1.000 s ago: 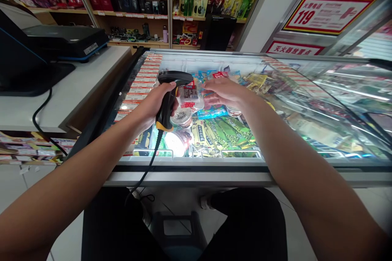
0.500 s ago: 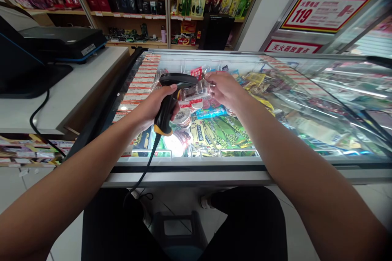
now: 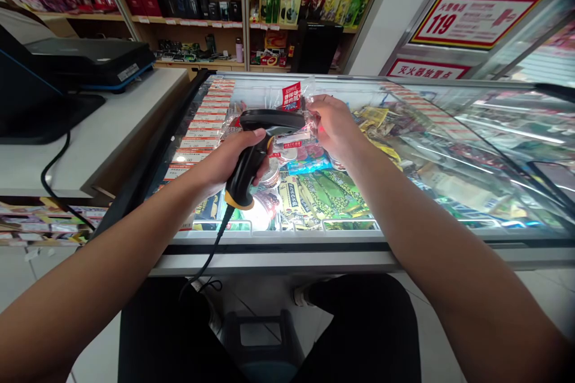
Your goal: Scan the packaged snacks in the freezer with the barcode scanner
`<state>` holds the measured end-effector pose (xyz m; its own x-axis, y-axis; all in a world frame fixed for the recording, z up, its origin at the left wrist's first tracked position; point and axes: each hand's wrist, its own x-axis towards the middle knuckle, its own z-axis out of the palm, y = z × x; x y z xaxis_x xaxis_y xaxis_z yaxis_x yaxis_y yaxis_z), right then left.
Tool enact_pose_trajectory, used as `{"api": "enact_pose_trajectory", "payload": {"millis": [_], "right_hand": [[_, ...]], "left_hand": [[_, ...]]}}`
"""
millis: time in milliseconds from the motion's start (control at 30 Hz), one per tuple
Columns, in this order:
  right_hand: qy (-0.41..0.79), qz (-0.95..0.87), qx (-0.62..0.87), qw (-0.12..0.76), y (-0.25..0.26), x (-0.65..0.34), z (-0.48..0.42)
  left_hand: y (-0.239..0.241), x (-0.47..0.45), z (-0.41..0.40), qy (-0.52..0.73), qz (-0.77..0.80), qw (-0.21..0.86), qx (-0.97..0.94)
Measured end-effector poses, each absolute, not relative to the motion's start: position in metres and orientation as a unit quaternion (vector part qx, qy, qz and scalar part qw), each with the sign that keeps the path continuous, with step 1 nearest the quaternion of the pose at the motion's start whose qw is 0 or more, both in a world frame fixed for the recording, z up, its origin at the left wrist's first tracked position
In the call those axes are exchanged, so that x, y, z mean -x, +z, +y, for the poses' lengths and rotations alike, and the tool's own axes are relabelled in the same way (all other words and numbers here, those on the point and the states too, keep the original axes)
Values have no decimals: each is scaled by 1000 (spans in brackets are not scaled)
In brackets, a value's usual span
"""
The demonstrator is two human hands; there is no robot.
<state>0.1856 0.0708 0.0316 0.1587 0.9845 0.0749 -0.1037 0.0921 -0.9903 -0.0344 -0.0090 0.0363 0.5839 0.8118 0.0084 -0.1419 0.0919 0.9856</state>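
My left hand (image 3: 242, 158) is wrapped round the handle of a black and yellow barcode scanner (image 3: 246, 170), its head turned to the right and its cable hanging down. In my right hand (image 3: 330, 119) is the edge of a clear plastic snack packet (image 3: 291, 96) with a red label, pinched between the fingers. The scanner's head is close to the packet and covers part of it. Both hands are above the glass top of a chest freezer (image 3: 287, 260). Beneath them lie green packets (image 3: 330, 194), a blue packet (image 3: 309, 164) and round tubs (image 3: 263, 206).
To the left is a white counter (image 3: 135, 125) with a black scale (image 3: 90, 63). Shelves (image 3: 188, 21) of boxed and bagged goods stand behind the freezer. A dark stool (image 3: 260, 335) is on the floor between my legs.
The packet has been turned, and its red label now stands up behind the scanner. My left hand has moved the scanner slightly to the right. My right hand has risen a little.
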Motion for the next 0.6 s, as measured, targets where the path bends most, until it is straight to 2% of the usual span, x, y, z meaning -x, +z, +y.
{"api": "enact_pose_trajectory", "payload": {"millis": [367, 600], "right_hand": [[419, -495, 522, 553, 32, -188, 71], [458, -463, 503, 569, 34, -188, 67]], "left_hand": [[39, 33, -11, 360, 295, 695, -548], [36, 35, -7, 345, 290, 716, -533]]}}
